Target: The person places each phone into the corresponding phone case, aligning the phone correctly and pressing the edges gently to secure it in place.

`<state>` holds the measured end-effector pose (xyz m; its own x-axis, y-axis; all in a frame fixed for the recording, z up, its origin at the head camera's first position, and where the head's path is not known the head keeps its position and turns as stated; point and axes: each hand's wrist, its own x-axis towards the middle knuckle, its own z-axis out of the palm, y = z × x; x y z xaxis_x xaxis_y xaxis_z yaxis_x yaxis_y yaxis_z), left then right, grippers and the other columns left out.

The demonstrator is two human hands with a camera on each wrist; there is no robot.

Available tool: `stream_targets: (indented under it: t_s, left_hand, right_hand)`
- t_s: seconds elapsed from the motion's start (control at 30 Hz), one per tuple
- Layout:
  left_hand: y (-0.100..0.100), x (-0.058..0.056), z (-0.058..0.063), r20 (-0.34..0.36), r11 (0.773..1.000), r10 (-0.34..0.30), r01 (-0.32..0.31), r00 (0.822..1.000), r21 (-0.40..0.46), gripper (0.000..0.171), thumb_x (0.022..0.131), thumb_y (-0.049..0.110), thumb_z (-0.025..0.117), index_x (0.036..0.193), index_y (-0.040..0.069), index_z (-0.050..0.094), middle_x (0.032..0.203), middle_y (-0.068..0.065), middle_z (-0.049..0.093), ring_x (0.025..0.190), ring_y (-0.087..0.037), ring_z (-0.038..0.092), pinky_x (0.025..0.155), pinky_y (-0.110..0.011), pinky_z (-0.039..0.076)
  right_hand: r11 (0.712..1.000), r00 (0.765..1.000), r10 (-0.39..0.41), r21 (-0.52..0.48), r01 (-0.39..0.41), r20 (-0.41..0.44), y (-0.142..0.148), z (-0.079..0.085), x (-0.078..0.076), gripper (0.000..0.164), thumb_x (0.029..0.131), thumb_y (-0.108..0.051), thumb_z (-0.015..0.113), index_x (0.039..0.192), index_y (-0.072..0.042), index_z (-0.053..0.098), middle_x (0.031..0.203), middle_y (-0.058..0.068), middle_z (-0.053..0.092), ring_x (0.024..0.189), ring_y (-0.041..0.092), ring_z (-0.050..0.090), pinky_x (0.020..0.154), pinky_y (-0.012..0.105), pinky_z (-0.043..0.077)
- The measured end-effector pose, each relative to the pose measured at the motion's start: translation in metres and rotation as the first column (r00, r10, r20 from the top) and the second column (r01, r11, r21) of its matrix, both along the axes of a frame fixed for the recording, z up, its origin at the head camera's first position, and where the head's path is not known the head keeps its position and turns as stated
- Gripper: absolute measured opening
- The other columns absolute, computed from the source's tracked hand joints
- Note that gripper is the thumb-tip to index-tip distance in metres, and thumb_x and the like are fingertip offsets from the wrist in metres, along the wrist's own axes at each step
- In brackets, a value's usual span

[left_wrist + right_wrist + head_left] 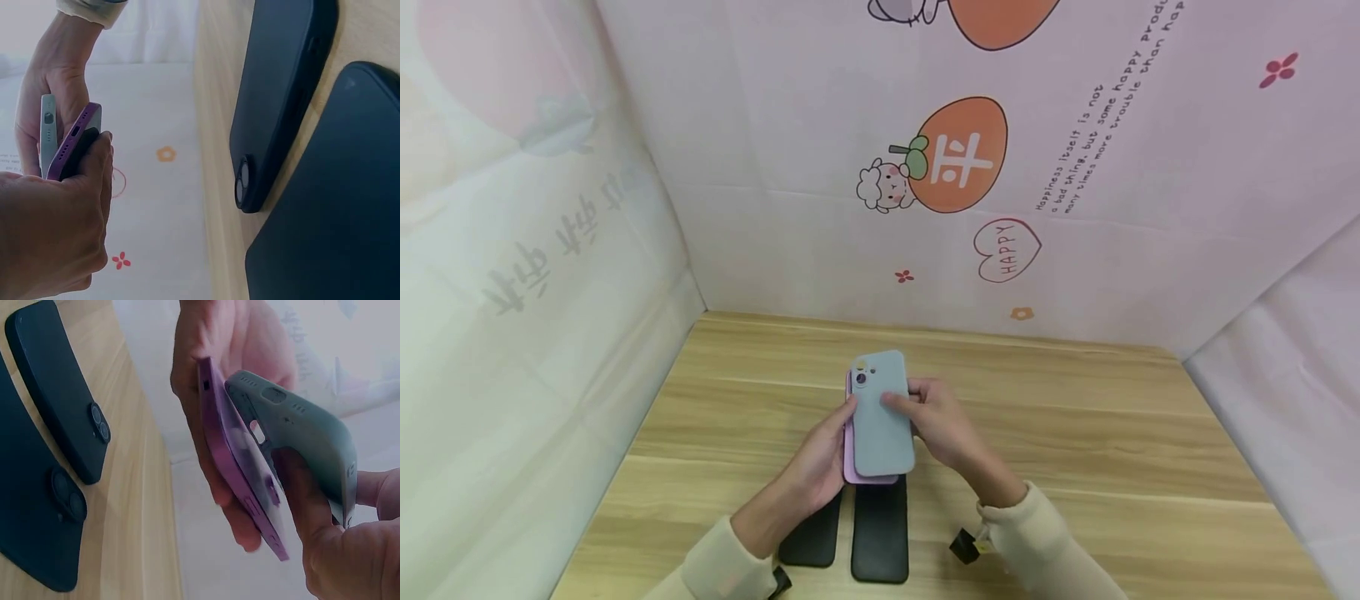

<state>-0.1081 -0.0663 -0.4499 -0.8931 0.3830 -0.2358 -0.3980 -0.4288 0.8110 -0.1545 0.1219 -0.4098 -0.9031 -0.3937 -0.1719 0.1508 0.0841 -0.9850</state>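
My left hand (816,462) grips a purple phone (224,447) by its sides, above the table. In my right hand (946,423) is a pale blue-grey phone case (886,437), pinched between thumb and fingers. From the right wrist view the case looks hollow, with fingers inside it and a camera cutout showing through. It is tilted against the phone's back, close at one end and spread apart at the other. Seen from the head, the case covers most of the phone, leaving a purple strip along its left and bottom edges.
Two black phone-shaped things with raised camera rings lie flat on the wooden table (1075,433) beneath my hands: one on the left (811,533), one in the middle (880,533). Printed cloth walls (790,225) stand at the back and both sides.
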Motion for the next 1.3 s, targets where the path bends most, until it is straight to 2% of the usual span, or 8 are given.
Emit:
stream_targets:
  t_s: [0.2,0.43,0.7,0.83,0.97,1.07,1.17,1.3]
  left_hand:
    - [0.003,-0.002,0.002,-0.004,1.000,0.007,-0.007,1.000,-0.012,0.066,0.115,0.045,0.036,0.168,0.007,0.022,0.166,-0.019,0.038,0.152,-0.031,0.037,0.127,-0.052,0.029]
    - [0.003,-0.001,0.002,-0.018,0.999,-0.008,0.008,1.000,-0.032,0.061,0.116,0.041,0.039,0.165,0.006,0.027,0.156,-0.021,0.050,0.136,-0.027,0.057,0.120,-0.053,0.041]
    - [0.003,-0.001,0.003,-0.033,0.999,-0.003,0.001,0.999,-0.038,0.058,0.117,0.034,0.037,0.166,0.005,0.022,0.157,-0.024,0.049,0.135,-0.032,0.059,0.117,-0.054,0.045]
    - [0.002,-0.001,0.005,-0.018,0.999,0.004,-0.004,1.000,-0.043,0.057,0.117,0.032,0.036,0.166,0.006,0.023,0.155,-0.024,0.052,0.133,-0.034,0.062,0.113,-0.055,0.049]
    - [0.002,0.000,0.006,-0.012,0.999,0.005,-0.005,1.000,-0.054,0.054,0.117,0.028,0.038,0.164,0.004,0.028,0.149,-0.024,0.058,0.131,-0.034,0.064,0.109,-0.056,0.052]
    - [0.003,0.003,0.006,-0.017,0.998,-0.006,0.005,1.000,-0.064,0.052,0.117,0.027,0.040,0.161,0.001,0.031,0.144,-0.025,0.062,0.129,-0.033,0.065,0.106,-0.055,0.054]
    - [0.004,0.006,0.007,-0.026,0.996,-0.027,0.024,0.999,-0.091,0.053,0.116,0.027,0.041,0.160,-0.001,0.032,0.139,-0.025,0.065,0.125,-0.032,0.066,0.103,-0.054,0.056]
    - [0.005,0.011,0.009,-0.042,0.988,-0.071,0.065,0.997,-0.140,0.053,0.116,0.027,0.043,0.161,0.000,0.033,0.135,-0.024,0.067,0.123,-0.034,0.068,0.101,-0.053,0.058]
  right_hand:
    - [1.000,1.000,-0.024,-0.016,0.024,0.012,-0.007,-0.003,0.001,0.038,0.107,-0.007,0.060,0.135,0.019,0.059,0.128,0.030,0.070,0.111,0.028,0.073,0.092,0.041,0.063]
    - [0.998,0.998,-0.063,0.030,0.064,-0.014,-0.011,-0.006,0.002,0.036,0.105,-0.008,0.063,0.131,0.016,0.063,0.108,0.026,0.077,0.078,0.017,0.073,0.058,0.024,0.054]
    - [0.991,0.991,-0.086,0.098,0.095,-0.098,-0.003,-0.002,0.001,0.033,0.102,-0.008,0.068,0.127,0.013,0.066,0.098,0.021,0.079,0.076,0.018,0.074,0.058,0.024,0.056]
    - [0.972,0.962,-0.119,0.168,0.163,-0.244,0.004,0.004,0.000,0.027,0.101,-0.009,0.070,0.121,0.009,0.070,0.093,0.019,0.079,0.076,0.025,0.078,0.066,0.031,0.065]
    - [0.936,0.897,-0.124,0.250,0.248,-0.424,0.013,0.010,-0.003,0.020,0.101,-0.011,0.071,0.112,0.005,0.076,0.091,0.015,0.078,0.075,0.023,0.077,0.069,0.032,0.065]
    - [0.905,0.860,-0.126,0.297,0.304,-0.494,0.020,0.014,-0.008,0.019,0.102,-0.017,0.072,0.109,0.000,0.078,0.094,0.012,0.078,0.081,0.021,0.074,0.070,0.030,0.064]
    - [0.907,0.881,-0.117,0.312,0.283,-0.459,0.024,0.015,-0.014,0.026,0.105,-0.024,0.070,0.117,-0.002,0.077,0.106,0.012,0.078,0.093,0.024,0.076,0.077,0.032,0.065]
    - [0.945,0.954,-0.057,0.292,0.146,-0.293,0.025,0.016,-0.021,0.037,0.108,-0.035,0.064,0.127,-0.004,0.074,0.124,0.013,0.073,0.107,0.028,0.074,0.087,0.038,0.065]
